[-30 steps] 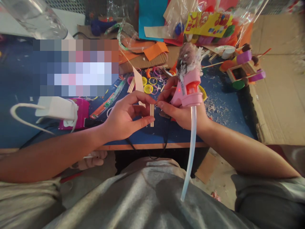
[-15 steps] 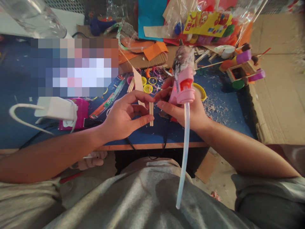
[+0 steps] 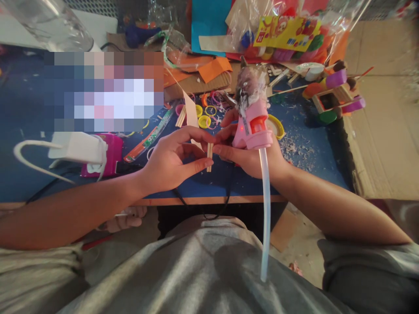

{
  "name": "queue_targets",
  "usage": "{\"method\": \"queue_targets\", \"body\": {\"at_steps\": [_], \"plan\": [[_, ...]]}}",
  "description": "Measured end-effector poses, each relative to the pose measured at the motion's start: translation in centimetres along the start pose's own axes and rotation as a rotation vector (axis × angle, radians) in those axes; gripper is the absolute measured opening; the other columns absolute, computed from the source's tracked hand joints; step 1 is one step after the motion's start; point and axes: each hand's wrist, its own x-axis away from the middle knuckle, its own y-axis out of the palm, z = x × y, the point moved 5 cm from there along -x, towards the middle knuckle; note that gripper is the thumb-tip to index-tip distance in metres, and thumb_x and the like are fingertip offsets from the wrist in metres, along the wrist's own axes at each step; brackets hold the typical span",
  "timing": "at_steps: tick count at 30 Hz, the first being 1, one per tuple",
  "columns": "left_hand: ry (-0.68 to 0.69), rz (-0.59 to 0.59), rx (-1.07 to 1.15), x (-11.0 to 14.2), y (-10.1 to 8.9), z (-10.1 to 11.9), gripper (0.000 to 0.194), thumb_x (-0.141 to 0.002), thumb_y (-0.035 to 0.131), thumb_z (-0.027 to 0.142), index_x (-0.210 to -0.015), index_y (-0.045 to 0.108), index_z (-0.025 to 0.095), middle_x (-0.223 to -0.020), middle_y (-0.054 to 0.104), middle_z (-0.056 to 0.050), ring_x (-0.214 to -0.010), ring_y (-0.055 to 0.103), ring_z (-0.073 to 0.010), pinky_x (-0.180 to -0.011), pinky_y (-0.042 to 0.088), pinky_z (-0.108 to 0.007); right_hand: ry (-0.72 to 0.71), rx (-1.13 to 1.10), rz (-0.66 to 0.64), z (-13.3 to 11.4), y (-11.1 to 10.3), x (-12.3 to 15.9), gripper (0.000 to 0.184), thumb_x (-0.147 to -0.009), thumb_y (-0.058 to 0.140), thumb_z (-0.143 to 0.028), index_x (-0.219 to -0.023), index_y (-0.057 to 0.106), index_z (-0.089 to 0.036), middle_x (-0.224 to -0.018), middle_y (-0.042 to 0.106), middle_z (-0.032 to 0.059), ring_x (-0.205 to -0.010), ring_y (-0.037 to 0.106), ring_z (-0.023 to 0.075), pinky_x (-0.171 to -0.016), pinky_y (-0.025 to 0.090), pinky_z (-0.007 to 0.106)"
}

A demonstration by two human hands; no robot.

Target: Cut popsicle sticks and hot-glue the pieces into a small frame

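Between thumb and fingers, my left hand (image 3: 178,159) pinches a short bundle of thin wooden sticks (image 3: 209,158), held upright near the table's front edge. A pink hot glue gun (image 3: 253,124) is in my right hand (image 3: 258,161), its dirty, glue-smeared nozzle pointing away from me. From its back end a long translucent glue stick (image 3: 266,218) hangs down over my shirt. My right thumb and fingertips reach the upper part of the sticks; whether they also grip them I cannot tell. A small red light glows on the gun.
Yellow bottle-cap rings (image 3: 204,121) and paper strips lie beyond my hands. A white charger (image 3: 67,146) sits in a pink power block (image 3: 113,152) at left. At right stand a small wooden-stick cart (image 3: 330,96) and cardboard (image 3: 379,109). Clay bags (image 3: 288,32) are at the back.
The glue gun has tilted, so its glue stick's lower end has swung to the right. My right fingertips have come closer to the sticks. My left hand has barely moved.
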Motion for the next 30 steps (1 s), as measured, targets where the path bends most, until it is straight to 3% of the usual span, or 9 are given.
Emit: {"method": "queue_targets", "body": {"at_steps": [5,11,17,22,30], "plan": [[0.004,-0.021,-0.007,0.05,0.07,0.23,0.034,-0.088,0.095,0.021,-0.117,0.076,0.020,-0.117,0.081,-0.003,-0.084,0.081,-0.0126,-0.083,0.074,-0.028,-0.061,0.043,-0.050,-0.21,-0.09,-0.15,0.026,-0.087,0.097,-0.036,-0.095,0.075,-0.026,-0.098,0.076,0.0019,-0.095,0.074,0.0219,-0.092,0.067,0.044],[-0.031,-0.052,0.031,-0.05,0.16,0.17,0.034,-0.089,0.096,0.025,-0.117,0.076,0.020,-0.116,0.080,-0.003,-0.084,0.080,-0.0131,-0.079,0.073,-0.028,-0.096,-0.069,-0.088,-0.35,0.15,-0.11,0.034,-0.088,0.099,-0.037,-0.097,0.068,-0.026,-0.097,0.074,0.0000,-0.094,0.074,0.0193,-0.092,0.067,0.042],[-0.069,-0.058,0.110,-0.23,0.20,-0.23,0.037,-0.087,0.098,0.029,-0.116,0.077,0.021,-0.117,0.078,-0.004,-0.082,0.078,-0.0131,-0.076,0.072,-0.029,-0.055,-0.038,-0.084,-0.05,0.31,0.05,0.038,-0.089,0.097,-0.043,-0.101,0.063,-0.029,-0.102,0.075,0.0006,-0.096,0.074,0.0203,-0.090,0.070,0.042],[-0.085,-0.038,0.126,-0.23,0.22,-0.37,0.040,-0.084,0.101,0.033,-0.115,0.077,0.021,-0.117,0.078,-0.006,-0.082,0.076,-0.0135,-0.072,0.071,-0.026,-0.097,0.113,-0.034,-0.77,-0.12,0.20,0.030,-0.090,0.092,-0.034,-0.099,0.064,-0.029,-0.102,0.077,0.0028,-0.092,0.074,0.0220,-0.091,0.072,0.047],[-0.113,-0.058,0.138,-0.14,0.40,-0.26,0.041,-0.084,0.100,0.030,-0.113,0.072,0.021,-0.106,0.076,-0.003,-0.082,0.078,-0.0145,-0.069,0.069,-0.025,-0.148,0.042,-0.031,-0.75,0.19,0.18,0.037,-0.085,0.089,-0.030,-0.110,0.062,-0.029,-0.094,0.075,-0.0012,-0.084,0.072,0.0192,-0.082,0.068,0.041]]}}
